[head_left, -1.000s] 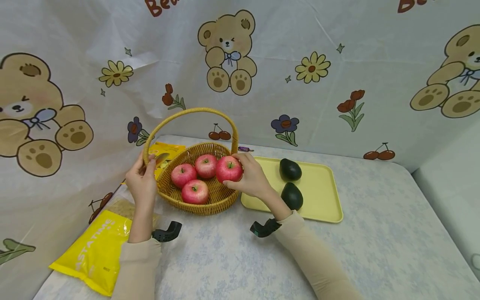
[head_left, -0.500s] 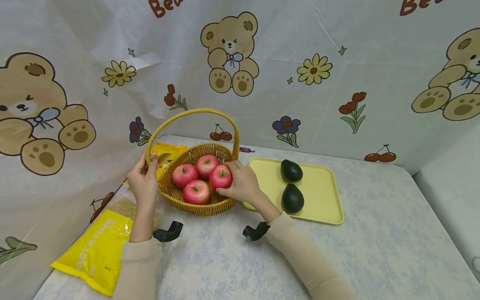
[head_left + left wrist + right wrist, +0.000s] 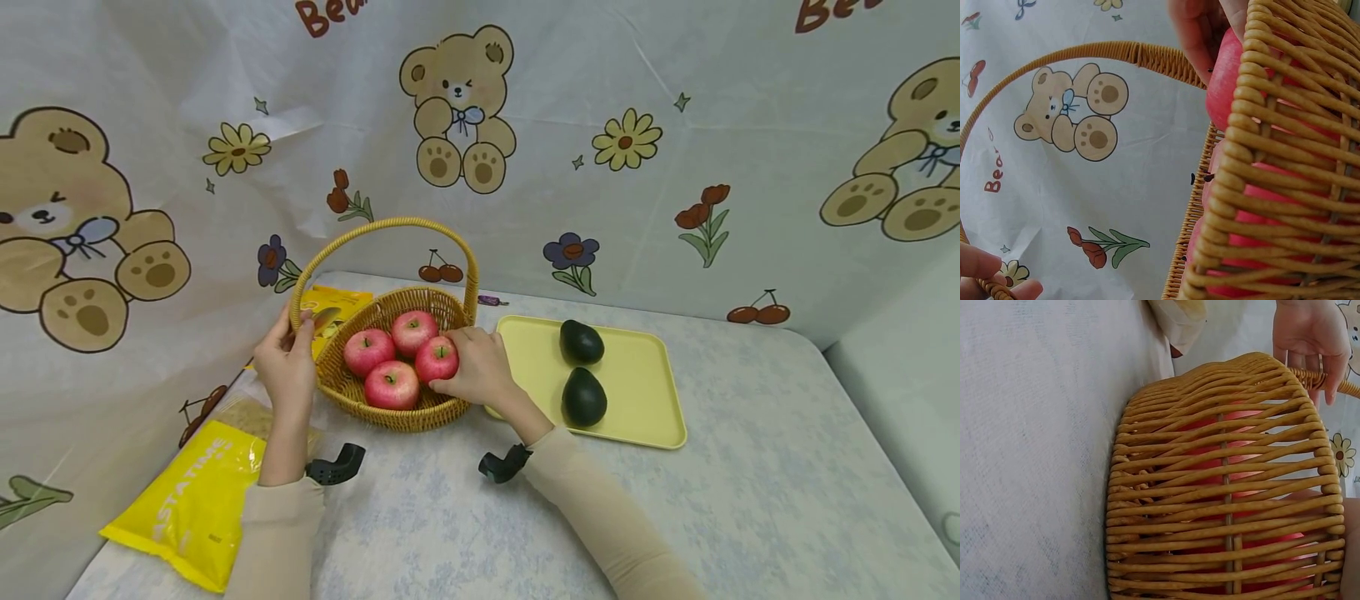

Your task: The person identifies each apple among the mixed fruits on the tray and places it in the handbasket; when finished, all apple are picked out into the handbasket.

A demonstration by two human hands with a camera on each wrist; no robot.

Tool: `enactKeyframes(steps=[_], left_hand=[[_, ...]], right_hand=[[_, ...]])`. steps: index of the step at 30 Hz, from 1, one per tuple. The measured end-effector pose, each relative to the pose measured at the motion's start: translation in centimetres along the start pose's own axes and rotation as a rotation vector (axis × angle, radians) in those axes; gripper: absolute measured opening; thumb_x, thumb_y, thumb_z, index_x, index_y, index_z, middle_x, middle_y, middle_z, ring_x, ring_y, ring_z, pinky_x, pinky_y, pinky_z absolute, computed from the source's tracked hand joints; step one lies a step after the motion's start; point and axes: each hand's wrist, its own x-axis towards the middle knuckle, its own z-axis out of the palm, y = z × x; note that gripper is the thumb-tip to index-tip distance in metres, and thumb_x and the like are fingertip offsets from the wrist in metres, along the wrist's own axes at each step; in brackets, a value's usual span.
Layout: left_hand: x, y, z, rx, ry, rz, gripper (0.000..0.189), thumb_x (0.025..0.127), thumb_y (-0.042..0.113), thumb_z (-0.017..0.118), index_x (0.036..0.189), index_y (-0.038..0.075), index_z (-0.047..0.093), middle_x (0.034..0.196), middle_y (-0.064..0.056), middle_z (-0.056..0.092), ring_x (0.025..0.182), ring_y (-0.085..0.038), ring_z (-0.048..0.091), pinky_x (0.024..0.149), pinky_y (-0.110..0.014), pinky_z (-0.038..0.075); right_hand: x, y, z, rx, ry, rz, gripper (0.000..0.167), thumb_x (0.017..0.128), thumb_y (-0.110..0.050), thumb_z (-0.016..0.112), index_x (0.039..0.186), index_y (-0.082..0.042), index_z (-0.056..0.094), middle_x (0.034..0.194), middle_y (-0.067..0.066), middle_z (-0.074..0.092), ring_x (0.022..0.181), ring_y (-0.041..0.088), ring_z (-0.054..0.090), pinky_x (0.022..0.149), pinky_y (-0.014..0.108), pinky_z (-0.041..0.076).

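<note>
A woven basket (image 3: pixel 420 417) with a tall arched handle stands on the table and holds several red apples (image 3: pixel 392 385). My left hand (image 3: pixel 287 362) pinches the handle low on its left side, thumb in front. In the right wrist view the left hand (image 3: pixel 1313 337) shows with its fingers round the wrapped handle (image 3: pixel 1350 387). My right hand (image 3: pixel 480 367) reaches over the basket's right rim and holds the rightmost apple (image 3: pixel 437 360) down among the others. In the left wrist view that apple (image 3: pixel 1225 81) sits under the right hand's fingers (image 3: pixel 1200 37).
A yellow tray (image 3: pixel 645 417) with two dark green avocados (image 3: pixel 583 397) lies right of the basket. At the left is a yellow pasta bag (image 3: pixel 195 492), and behind the basket another yellow packet (image 3: pixel 341 302). A small purple-wrapped item (image 3: pixel 491 300) lies by the bear-print backdrop (image 3: pixel 525 217).
The right hand has carried the apple left and down from the basket's right rim to beside the other apples. The left hand has stayed on the handle.
</note>
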Motion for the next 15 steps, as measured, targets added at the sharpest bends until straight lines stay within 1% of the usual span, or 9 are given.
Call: enactKeyframes(steps=[5, 10, 12, 15], left_hand=[[0.05, -0.12, -0.06, 0.01, 0.0, -0.001, 0.042, 0.099, 0.019, 0.058, 0.14, 0.013, 0.053, 0.124, -0.011, 0.067, 0.109, -0.007, 0.061, 0.097, -0.023, 0.049], [0.1, -0.2, -0.05, 0.011, 0.001, 0.002, 0.042, 0.099, 0.017, 0.058, 0.14, 0.013, 0.053, 0.124, -0.011, 0.067, 0.111, -0.01, 0.062, 0.097, -0.023, 0.049], [0.09, -0.19, -0.02, 0.008, 0.001, 0.002, 0.042, 0.099, 0.018, 0.058, 0.14, 0.014, 0.053, 0.124, -0.011, 0.067, 0.112, -0.011, 0.062, 0.097, -0.022, 0.049], [0.08, -0.17, 0.02, 0.003, 0.002, 0.001, 0.043, 0.099, 0.019, 0.058, 0.141, 0.014, 0.052, 0.124, -0.011, 0.066, 0.11, -0.008, 0.061, 0.097, -0.022, 0.049]], right_hand=[[0.2, -0.2, -0.01, -0.027, -0.034, 0.011, 0.069, 0.071, -0.051, 0.081, 0.124, -0.012, 0.063, 0.122, 0.003, 0.066, 0.115, 0.02, 0.057, 0.091, 0.042, 0.038], [0.39, -0.55, -0.07, -0.055, -0.058, 0.028, 0.069, 0.071, -0.053, 0.081, 0.124, -0.013, 0.064, 0.121, 0.002, 0.067, 0.114, 0.019, 0.057, 0.09, 0.042, 0.037], [0.49, -0.7, -0.08, -0.073, -0.068, 0.034, 0.068, 0.07, -0.053, 0.081, 0.123, -0.013, 0.065, 0.118, 0.002, 0.068, 0.112, 0.02, 0.058, 0.089, 0.042, 0.036], [0.66, -0.91, -0.09, -0.104, -0.089, 0.045, 0.067, 0.07, -0.055, 0.081, 0.121, -0.014, 0.066, 0.112, 0.002, 0.069, 0.108, 0.021, 0.059, 0.089, 0.042, 0.035]])
